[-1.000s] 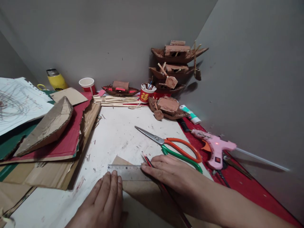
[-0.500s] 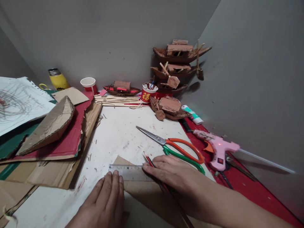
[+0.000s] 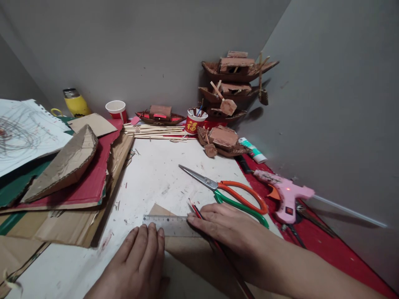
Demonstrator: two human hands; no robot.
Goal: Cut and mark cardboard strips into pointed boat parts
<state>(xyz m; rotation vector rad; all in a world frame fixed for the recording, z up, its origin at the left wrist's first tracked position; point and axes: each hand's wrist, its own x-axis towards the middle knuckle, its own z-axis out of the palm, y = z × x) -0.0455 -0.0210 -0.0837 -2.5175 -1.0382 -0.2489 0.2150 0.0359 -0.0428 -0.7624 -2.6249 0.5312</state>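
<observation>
A clear ruler lies across a piece of brown cardboard on the white tabletop. My left hand rests its outstretched fingers flat on the ruler's left part and lower edge. At the other end, my right hand presses on the ruler with its fingertips. A dark red-and-black pencil is held in that hand, its tip pointing up and left beyond the ruler. Scissors with orange and green handles lie just past my right hand, blades partly closed.
A pink glue gun lies on red material at right. Brown model boats and a paint-stained cup stand at the back, beside thin sticks. Stacked cardboard with a cardboard hull fills the left.
The fingers of my left hand have shifted slightly to the right along the ruler. My right hand, the pencil and the ruler look unmoved.
</observation>
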